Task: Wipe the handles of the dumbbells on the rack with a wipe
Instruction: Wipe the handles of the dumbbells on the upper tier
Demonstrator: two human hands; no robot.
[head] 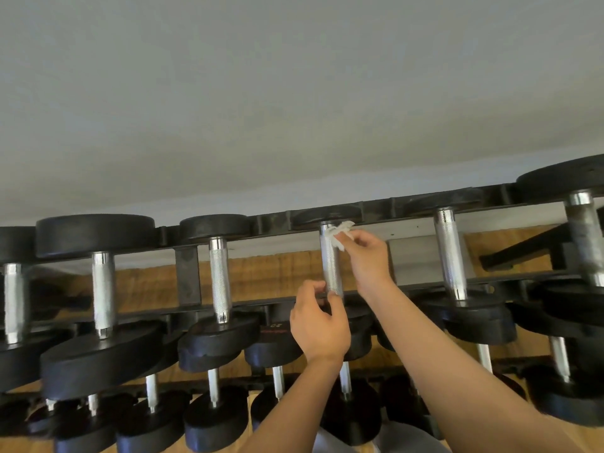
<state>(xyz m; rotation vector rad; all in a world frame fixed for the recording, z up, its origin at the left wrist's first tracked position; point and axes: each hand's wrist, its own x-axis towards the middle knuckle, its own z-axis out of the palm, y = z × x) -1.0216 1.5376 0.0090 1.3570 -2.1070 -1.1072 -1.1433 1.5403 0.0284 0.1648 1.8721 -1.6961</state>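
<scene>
Plain pale wall [294,93] filling the upper half, wood floor [261,276] showing through the black rack [187,273] across the middle. Rows of black dumbbells [98,233] with knurled steel bars, upper tier mid-frame, lower tier along the bottom edge. Right of centre, left hand [318,325] reaching up, grip curled round the lower end of one handle [330,259]. Right hand [366,256] just above it, grip pinching a crumpled white wipe [341,232] against the top end of that same handle, right under the far head. Reddish number on a dumbbell head [274,325] just left of the left hand — looks like 20, too blurry to swear by.
</scene>
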